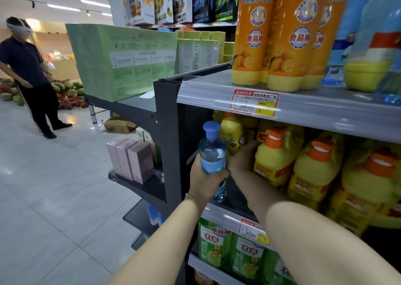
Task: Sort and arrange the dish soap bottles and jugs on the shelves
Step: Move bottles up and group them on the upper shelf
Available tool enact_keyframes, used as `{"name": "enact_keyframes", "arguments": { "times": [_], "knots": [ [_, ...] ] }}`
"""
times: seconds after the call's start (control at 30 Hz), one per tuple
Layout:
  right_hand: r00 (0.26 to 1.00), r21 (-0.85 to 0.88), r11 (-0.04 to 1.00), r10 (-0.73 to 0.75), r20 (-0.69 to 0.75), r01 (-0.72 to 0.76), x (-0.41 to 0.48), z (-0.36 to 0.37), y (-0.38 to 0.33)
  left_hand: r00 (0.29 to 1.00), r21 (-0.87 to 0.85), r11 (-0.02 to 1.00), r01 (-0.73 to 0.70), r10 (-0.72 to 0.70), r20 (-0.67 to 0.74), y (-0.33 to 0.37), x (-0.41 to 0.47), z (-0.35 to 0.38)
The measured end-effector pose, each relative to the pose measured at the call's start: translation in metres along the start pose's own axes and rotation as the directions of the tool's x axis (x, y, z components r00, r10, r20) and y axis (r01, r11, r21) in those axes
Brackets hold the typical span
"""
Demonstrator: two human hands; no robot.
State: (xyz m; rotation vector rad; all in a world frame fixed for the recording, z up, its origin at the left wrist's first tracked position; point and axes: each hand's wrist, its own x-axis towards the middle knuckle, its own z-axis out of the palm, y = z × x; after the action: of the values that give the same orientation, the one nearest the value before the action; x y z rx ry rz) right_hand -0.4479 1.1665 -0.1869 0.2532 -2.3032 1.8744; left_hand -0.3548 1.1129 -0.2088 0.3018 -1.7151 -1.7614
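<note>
My left hand [205,179] grips a clear blue bottle [212,152] with a blue cap, upright at the left end of the middle shelf [230,214]. My right hand [243,160] reaches into that shelf behind the blue bottle, its fingers against a small yellow bottle [232,133] and beside a yellow jug with an orange cap [272,156]; its grip is hidden. More yellow jugs [319,172] stand to the right. Orange bottles [288,37] and blue bottles [375,35] stand on the top shelf [217,87]. Green bottles [213,243] fill the shelf below.
A dark end rack [167,119] on the left carries a large green box [121,59] and pink boxes [132,160]. A person in dark clothes [30,76] stands on the tiled floor at far left, near watermelons [69,87]. A cardboard box [119,126] lies on the floor.
</note>
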Motion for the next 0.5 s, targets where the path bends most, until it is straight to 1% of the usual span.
{"name": "enact_keyframes", "arguments": {
  "times": [0.03, 0.07, 0.1, 0.13, 0.17, 0.23, 0.33, 0.4, 0.5],
  "knots": [
    [1.000, 0.061, 0.998, 0.013, 0.017, -0.014, 0.000, 0.002, 0.003, 1.000, -0.004, 1.000, -0.004, 0.004, 0.005, 0.000, -0.001, 0.000],
    [0.997, 0.091, 0.996, 0.017, 0.077, -0.024, 0.001, 0.001, 0.002, 1.000, -0.008, 1.000, -0.006, 0.006, 0.010, 0.001, -0.001, -0.001],
    [0.984, 0.082, 0.996, 0.023, 0.175, -0.038, -0.003, 0.000, 0.000, 1.000, -0.016, 1.000, -0.003, 0.004, 0.010, 0.001, -0.002, -0.003],
    [0.969, 0.041, 0.997, 0.047, 0.241, -0.059, -0.005, -0.001, 0.000, 1.000, -0.029, 1.000, 0.007, -0.006, 0.005, 0.001, -0.003, -0.005],
    [0.961, 0.004, 0.999, 0.046, 0.274, -0.049, -0.007, -0.001, -0.001, 1.000, -0.047, 0.999, 0.018, -0.018, -0.003, 0.002, -0.004, -0.007],
    [0.962, 0.009, 1.000, -0.014, 0.273, 0.012, -0.015, -0.003, -0.006, 0.999, -0.069, 0.997, 0.025, -0.027, -0.023, 0.004, -0.009, -0.011],
    [0.959, 0.004, 0.990, -0.135, 0.251, 0.138, -0.024, -0.012, -0.019, 0.999, -0.042, 0.999, 0.009, -0.011, -0.045, 0.013, -0.017, -0.019],
    [0.939, 0.013, 0.978, -0.205, 0.275, 0.209, -0.033, -0.023, -0.023, 1.000, -0.026, 0.999, -0.024, 0.024, -0.014, 0.023, -0.022, -0.027],
    [0.878, 0.080, 0.935, -0.352, 0.324, 0.345, -0.053, -0.045, -0.018, 0.995, -0.015, 0.997, -0.080, 0.081, 0.064, 0.040, -0.031, -0.042]
  ]
}}
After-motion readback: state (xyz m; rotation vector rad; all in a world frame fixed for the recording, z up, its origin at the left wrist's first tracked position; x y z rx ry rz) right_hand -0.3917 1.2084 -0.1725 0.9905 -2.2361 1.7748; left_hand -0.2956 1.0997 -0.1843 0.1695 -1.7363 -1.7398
